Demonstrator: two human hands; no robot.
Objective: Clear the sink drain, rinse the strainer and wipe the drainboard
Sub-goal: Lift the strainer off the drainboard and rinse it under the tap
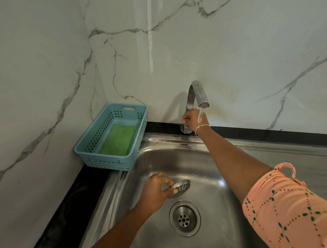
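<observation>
strainer (179,188) out of drain (184,218), pinched in left hand (155,189) | right hand (193,120) gripping tap (196,94) at sink's back edge, water starting | rinse beginning; drainboard (293,162) wipe left

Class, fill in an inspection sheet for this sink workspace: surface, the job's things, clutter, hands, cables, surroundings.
Surface: steel sink, wet-looking; ribbed drainboard to its right.
Job's things: strainer lifted out, held above the open drain; faucet has a thin stream at its spout.
Clutter: blue basket on the corner counter, green sponge inside.
Hands: left hand grips the strainer; right hand is at the faucet base.
Cables: nothing seen.
Surroundings: marble-pattern wall, black counter edge.
</observation>
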